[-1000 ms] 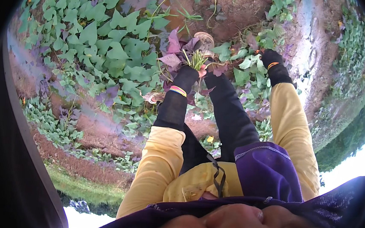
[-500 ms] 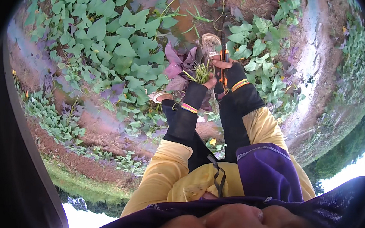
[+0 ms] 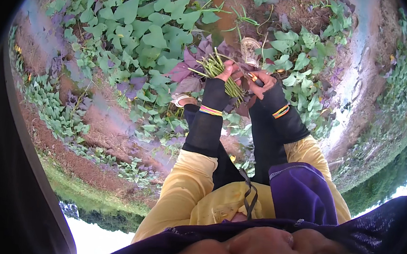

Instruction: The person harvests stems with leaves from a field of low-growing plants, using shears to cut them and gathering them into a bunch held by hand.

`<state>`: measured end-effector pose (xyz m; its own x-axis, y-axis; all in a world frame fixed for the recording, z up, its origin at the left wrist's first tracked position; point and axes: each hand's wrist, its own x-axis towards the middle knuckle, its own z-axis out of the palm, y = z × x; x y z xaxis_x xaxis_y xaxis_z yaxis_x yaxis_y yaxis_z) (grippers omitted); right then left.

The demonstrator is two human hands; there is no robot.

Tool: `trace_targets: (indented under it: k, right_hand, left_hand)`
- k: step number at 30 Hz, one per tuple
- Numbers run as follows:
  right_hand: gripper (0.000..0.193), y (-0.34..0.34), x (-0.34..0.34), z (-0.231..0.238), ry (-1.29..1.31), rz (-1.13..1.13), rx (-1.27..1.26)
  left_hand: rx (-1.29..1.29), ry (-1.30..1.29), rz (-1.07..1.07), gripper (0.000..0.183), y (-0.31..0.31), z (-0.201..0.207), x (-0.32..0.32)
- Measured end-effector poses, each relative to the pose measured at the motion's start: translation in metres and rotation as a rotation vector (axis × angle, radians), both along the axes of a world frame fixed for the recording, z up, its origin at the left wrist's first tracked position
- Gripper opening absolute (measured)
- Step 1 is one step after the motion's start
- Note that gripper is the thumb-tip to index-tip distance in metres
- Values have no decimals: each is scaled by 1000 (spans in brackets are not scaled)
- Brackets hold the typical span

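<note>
My left hand (image 3: 227, 72) is closed around a bunch of green stems (image 3: 212, 66). The stem ends fan out to both sides of my fingers. Broad purple leaves (image 3: 188, 69) show just beyond the bunch; I cannot tell whether they belong to it. Close by on the right, my right hand (image 3: 265, 82) is closed on a small orange-and-black hand tool (image 3: 253, 77), mostly hidden by the fingers. The hands nearly meet, and a thin stem crosses between them. Black sleeves with striped bands cover both forearms.
Heart-shaped green vine leaves (image 3: 155, 37) cover the ground ahead and left, with more vines (image 3: 297, 58) on the right. My shoes (image 3: 250, 52) stand among the plants. A bare soil furrow (image 3: 352, 86) runs along the right side.
The stem bunch has tilted, showing more of its length. My right hand has turned and lowered slightly, and the tool, upright and long before, is now mostly covered. The view has shifted a little.
</note>
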<state>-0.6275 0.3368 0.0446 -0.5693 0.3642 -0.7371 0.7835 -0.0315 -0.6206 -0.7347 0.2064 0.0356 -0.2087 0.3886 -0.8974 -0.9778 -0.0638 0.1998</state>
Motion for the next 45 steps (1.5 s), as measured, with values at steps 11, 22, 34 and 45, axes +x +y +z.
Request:
trace_targets:
  k: [11,22,34,45]
  right_hand:
    - [25,-24,27,-11,164,-19,-12]
    - [17,0,-44,-9,-173,-419,-706]
    - [28,7,-28,-59,-33,-354,-86]
    - [44,10,-58,-179,-57,4,-43]
  left_hand:
    - [92,-313,46,37,-26,-12,22]
    - [427,-257,131,20,-20,22,21]
    - [601,-241,172,21,-30,24,10]
    - [407,-281,307,29,35,-2,-23]
